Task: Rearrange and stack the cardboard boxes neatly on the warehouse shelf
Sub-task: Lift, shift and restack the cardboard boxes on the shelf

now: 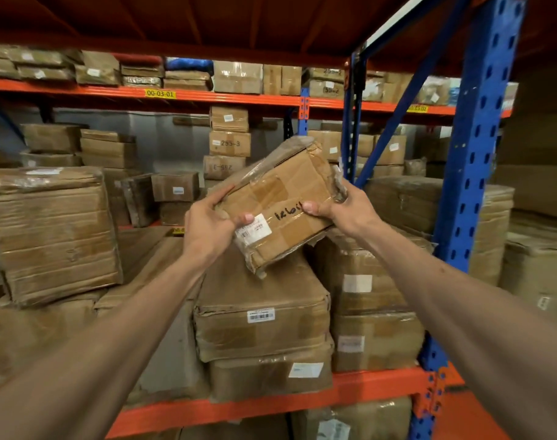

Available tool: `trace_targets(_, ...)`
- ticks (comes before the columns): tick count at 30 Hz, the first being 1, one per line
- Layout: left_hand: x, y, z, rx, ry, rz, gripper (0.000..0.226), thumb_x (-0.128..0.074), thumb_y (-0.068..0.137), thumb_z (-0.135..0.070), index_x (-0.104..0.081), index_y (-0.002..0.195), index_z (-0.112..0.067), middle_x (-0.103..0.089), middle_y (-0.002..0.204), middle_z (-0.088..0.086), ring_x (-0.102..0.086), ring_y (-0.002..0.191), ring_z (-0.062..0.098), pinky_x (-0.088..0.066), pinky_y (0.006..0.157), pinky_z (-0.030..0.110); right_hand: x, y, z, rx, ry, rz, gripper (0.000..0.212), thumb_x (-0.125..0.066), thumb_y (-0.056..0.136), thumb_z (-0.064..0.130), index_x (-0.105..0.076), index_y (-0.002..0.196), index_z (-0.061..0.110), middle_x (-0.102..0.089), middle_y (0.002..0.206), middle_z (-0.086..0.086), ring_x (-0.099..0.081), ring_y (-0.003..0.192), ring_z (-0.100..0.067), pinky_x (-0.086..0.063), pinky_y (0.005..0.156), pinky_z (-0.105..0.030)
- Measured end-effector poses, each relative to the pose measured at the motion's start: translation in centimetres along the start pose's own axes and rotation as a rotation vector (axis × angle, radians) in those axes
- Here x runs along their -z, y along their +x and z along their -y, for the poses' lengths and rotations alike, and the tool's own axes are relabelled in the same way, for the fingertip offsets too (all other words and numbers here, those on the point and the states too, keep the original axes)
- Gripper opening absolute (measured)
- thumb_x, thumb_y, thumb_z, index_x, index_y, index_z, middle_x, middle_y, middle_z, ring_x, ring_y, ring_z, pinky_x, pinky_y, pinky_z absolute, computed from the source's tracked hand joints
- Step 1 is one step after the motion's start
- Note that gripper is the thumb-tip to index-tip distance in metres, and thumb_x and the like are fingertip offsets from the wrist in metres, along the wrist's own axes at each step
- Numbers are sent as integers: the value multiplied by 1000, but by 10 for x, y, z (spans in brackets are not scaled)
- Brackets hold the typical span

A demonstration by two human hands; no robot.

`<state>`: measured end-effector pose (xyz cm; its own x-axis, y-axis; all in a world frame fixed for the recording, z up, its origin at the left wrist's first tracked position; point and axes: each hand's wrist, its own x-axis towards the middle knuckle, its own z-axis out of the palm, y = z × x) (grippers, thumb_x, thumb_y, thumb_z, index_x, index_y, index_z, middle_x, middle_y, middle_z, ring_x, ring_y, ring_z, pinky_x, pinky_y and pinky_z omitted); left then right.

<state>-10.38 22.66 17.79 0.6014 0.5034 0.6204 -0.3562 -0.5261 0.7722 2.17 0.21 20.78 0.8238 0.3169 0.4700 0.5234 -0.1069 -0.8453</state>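
A small taped cardboard box (282, 198) with a white label and black handwriting is tilted in the air above the shelf stacks. My left hand (209, 225) grips its near left corner, thumb on the label. My right hand (345, 206) grips its right edge, thumb on top. The box's lower corner hangs just over a long flat box (261, 300) that tops a middle stack; whether they touch is unclear. Another stack of wrapped boxes (369, 300) stands to the right of it.
A large wrapped box (53, 233) stands at the left on lower cartons. The orange front beam (366, 389) runs below the stacks. A blue upright (475, 154) and its diagonal brace stand close on the right. More boxes fill the far rack and the upper shelf.
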Motion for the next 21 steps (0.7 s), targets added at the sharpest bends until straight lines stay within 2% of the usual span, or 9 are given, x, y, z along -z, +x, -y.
trace_targets(4, -50, 15, -45, -101, 37, 84, 73, -90, 69, -15, -62, 136, -28, -67, 122, -8, -61, 115, 12, -52, 101, 39, 61, -5, -16, 15, 52, -93, 79, -93, 65, 45, -56, 133, 27, -66, 125, 2, -64, 111, -19, -53, 98, -45)
trace_targets(6, -80, 18, -63, -140, 68, 128, 72, -89, 71, -14, -61, 137, -25, -66, 130, 1, -58, 121, 17, -48, 107, 42, 94, -6, -28, -6, 49, -126, 82, -92, 66, 46, -54, 136, 27, -66, 127, 1, -64, 111, -20, -53, 98, -44)
trace_targets(9, -125, 16, -83, -213, 165, 203, 58, -81, 79, -9, -66, 130, -31, -67, 127, 0, -56, 123, 20, -48, 106, 46, 135, -11, -54, -119, -118, -182, 90, -90, 65, 56, -55, 139, 18, -66, 127, -1, -63, 116, -25, -50, 102, -45)
trace_targets(10, -140, 16, -89, -242, 204, 230, 52, -77, 82, -7, -68, 126, -31, -68, 125, -1, -56, 122, 20, -49, 105, 48, 148, -12, -63, -154, -230, -199, 85, -87, 65, 60, -61, 132, 14, -68, 121, -1, -64, 111, -25, -52, 95, -41)
trace_targets(12, -164, 17, -99, -296, 274, 267, 48, -71, 83, -4, -70, 125, -27, -69, 122, -1, -55, 122, 21, -48, 105, 49, 169, -14, -76, -179, -473, -237, 75, -80, 63, 71, -68, 106, 11, -69, 99, -2, -64, 91, -23, -50, 71, -34)
trace_targets(14, -180, 19, -103, -270, 322, 289, 63, -71, 80, -6, -59, 139, -25, -65, 132, 3, -52, 128, 24, -43, 110, 49, 184, -10, -77, -159, -651, -254, 76, -71, 57, 81, -64, 80, 9, -66, 79, -2, -62, 73, -21, -45, 57, -34)
trace_targets(17, -197, 16, -100, -139, 371, 413, 109, -90, 65, -28, -28, 155, -33, -39, 154, 12, -38, 139, 32, -33, 115, 52, 200, -3, -72, -136, -820, -211, 74, -67, 54, 84, -54, 66, 12, -58, 64, -4, -56, 59, -18, -41, 50, -34)
trace_targets(19, -204, 13, -95, -118, 397, 418, 117, -95, 55, -38, -28, 150, -36, -36, 153, 11, -38, 137, 33, -34, 114, 54, 202, 2, -72, -137, -858, -182, 72, -71, 58, 81, -51, 66, 12, -56, 64, -4, -56, 59, -20, -37, 48, -33)
trace_targets(21, -212, 15, -91, -122, 399, 380, 110, -97, 52, -39, -36, 143, -33, -43, 145, 7, -44, 130, 30, -39, 111, 53, 203, 7, -74, -124, -924, -166, 74, -69, 61, 82, -52, 69, 10, -59, 69, -7, -60, 66, -25, -42, 53, -34)
